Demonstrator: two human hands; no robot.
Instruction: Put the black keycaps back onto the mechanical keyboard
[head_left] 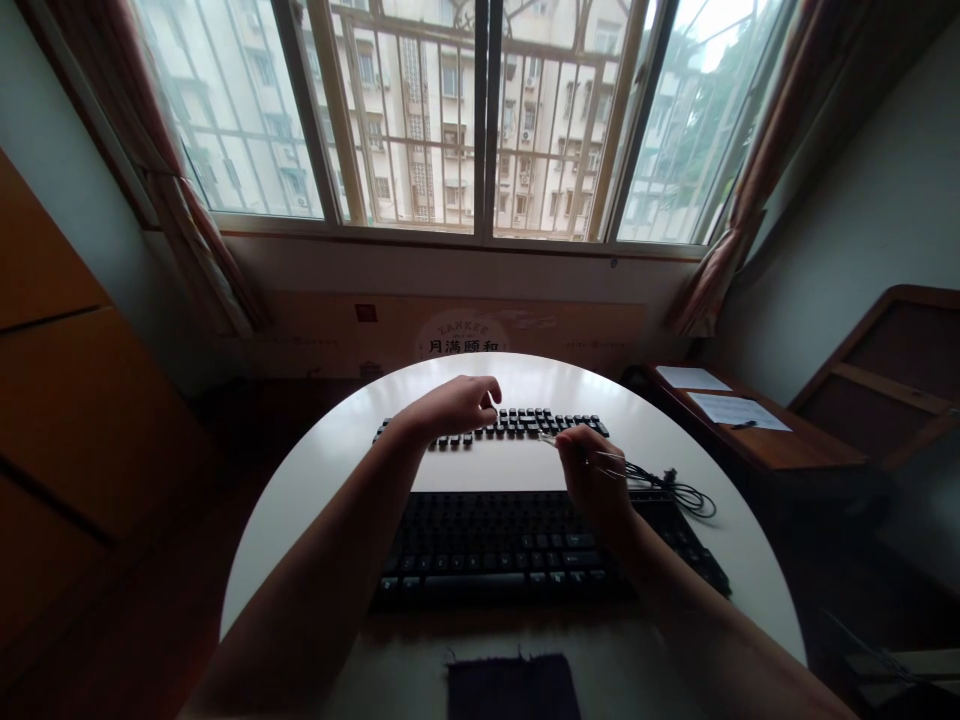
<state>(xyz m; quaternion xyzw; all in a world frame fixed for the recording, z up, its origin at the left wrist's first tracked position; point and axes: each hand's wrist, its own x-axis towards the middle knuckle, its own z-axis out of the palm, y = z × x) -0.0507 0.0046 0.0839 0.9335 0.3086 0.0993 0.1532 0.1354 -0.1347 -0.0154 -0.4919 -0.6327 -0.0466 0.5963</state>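
Note:
My left hand (469,404) is over the far part of the white round table (300,480), its thumb and fingers curled together beside loose black keycaps (517,420) laid out in rows. Whatever may be between those fingertips is too small to make out. My right hand (596,475) is closed around a thin metal wire keycap puller (548,438), whose wires show on both sides of the fist. Its tip is at the near edge of the keycap rows. Closer to me lies a black keyboard (480,561), its lower rows still bearing keycaps; my forearms cover its sides.
A coiled black cable (686,495) lies right of the keyboard. At the near edge is a dark cloth (514,688). A wooden side table (810,455) with papers (739,411) and a pen stands on the right, beside a wooden chair (892,370). Windows are ahead.

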